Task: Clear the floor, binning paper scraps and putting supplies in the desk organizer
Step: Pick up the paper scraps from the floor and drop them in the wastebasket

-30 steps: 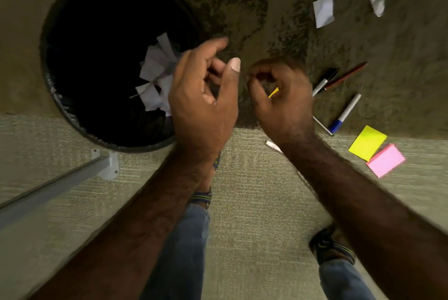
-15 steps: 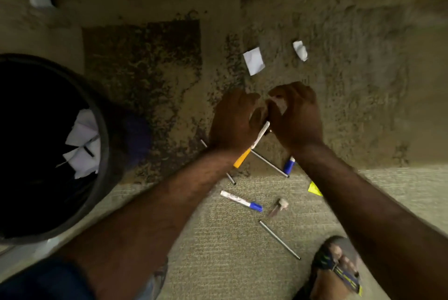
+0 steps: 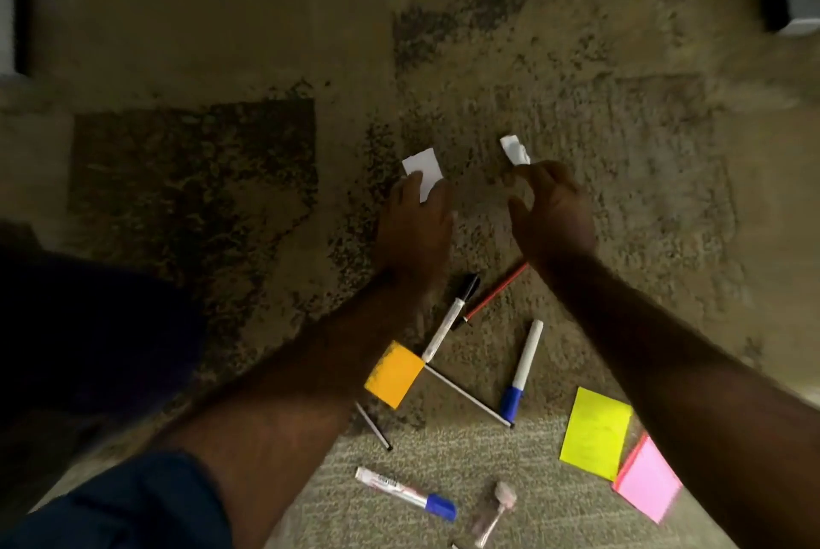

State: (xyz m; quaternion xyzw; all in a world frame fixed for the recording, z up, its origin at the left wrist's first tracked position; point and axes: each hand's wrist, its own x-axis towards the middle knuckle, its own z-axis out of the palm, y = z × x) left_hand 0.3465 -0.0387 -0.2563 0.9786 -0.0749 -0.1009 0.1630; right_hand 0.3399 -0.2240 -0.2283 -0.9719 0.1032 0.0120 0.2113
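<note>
Head view, looking down at patterned carpet [image 3: 222, 38]. I see both arms reaching forward, the hands apart from each other. Left hand [image 3: 415, 229] lies palm-down with its fingertips on the near edge of a flat white paper scrap [image 3: 422, 169]; the fingers look fairly straight, pressing rather than pinching, though motion blur keeps me from being sure. Right hand [image 3: 552, 211] has fingers curved, tips touching or just short of a crumpled white paper scrap [image 3: 515, 149]; I cannot tell whether it grips the scrap. The two scraps lie near each other, farther from the person than the other items. Supplies are scattered on the floor nearer the body: a black-capped marker [image 3: 450, 318] lies diagonally just behind the left wrist, with a red pencil [image 3: 497, 293] crossing beside its cap end. An orange sticky-note pad [image 3: 394, 373] touches the marker's tail end. A thin black-tipped pen [image 3: 468, 397] runs from the orange pad toward the cap of a blue-capped marker [image 3: 522, 371]. A second thin pen [image 3: 373, 426] lies just below the orange pad. Another blue-capped marker [image 3: 406, 491] lies lower, beside a blurred pinkish object [image 3: 494, 513] I cannot identify. Under the right forearm: a yellow sticky-note pad [image 3: 594, 431] and a pink sticky-note pad [image 3: 648, 482], edges touching or overlapping.
</note>
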